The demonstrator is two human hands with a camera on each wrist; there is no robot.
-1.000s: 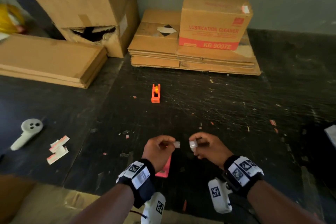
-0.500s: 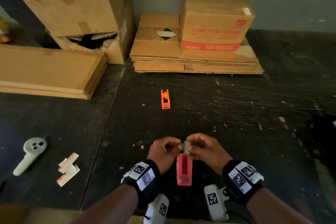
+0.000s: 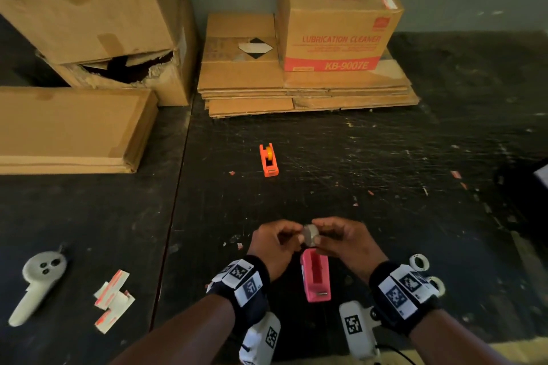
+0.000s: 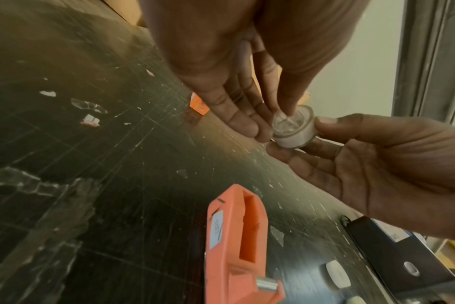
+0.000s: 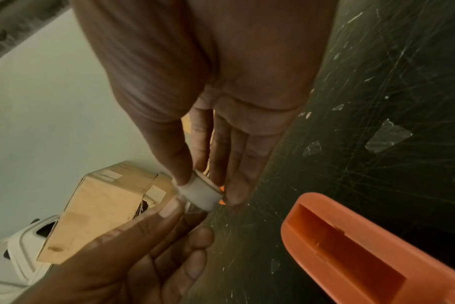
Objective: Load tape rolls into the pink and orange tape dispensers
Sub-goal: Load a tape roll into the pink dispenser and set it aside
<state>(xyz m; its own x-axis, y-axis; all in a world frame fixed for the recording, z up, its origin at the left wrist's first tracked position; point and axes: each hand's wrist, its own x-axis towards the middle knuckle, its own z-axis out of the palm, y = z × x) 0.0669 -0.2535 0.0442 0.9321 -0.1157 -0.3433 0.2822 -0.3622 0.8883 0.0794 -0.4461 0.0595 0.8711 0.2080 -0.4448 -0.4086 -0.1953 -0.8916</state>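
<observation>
A small white tape roll [image 3: 310, 236] is held in the air between both hands, just beyond the empty pink dispenser [image 3: 315, 278] on the black table. My right hand [image 3: 321, 238] pinches the roll's [image 5: 201, 192] rim with thumb and fingers. My left hand [image 3: 298, 240] holds a clear hub [image 4: 288, 121] against the roll's [image 4: 295, 133] core with its fingertips. The pink dispenser [image 4: 237, 236] [image 5: 351, 246] looks orange in the wrist views. Farther off stands the orange dispenser [image 3: 269, 160] with a yellow roll in it.
Two spare white rolls [image 3: 419, 262] lie by my right wrist. A white controller [image 3: 38, 281] and paper scraps [image 3: 114, 296] lie to the left. Cardboard boxes [image 3: 338, 21] and flat cardboard [image 3: 68, 127] line the back and left. A dark object [image 3: 522, 184] sits at the right edge.
One second ago my hands were apart, the left with the clear hub and the right with the roll. They have come together above the pink dispenser.
</observation>
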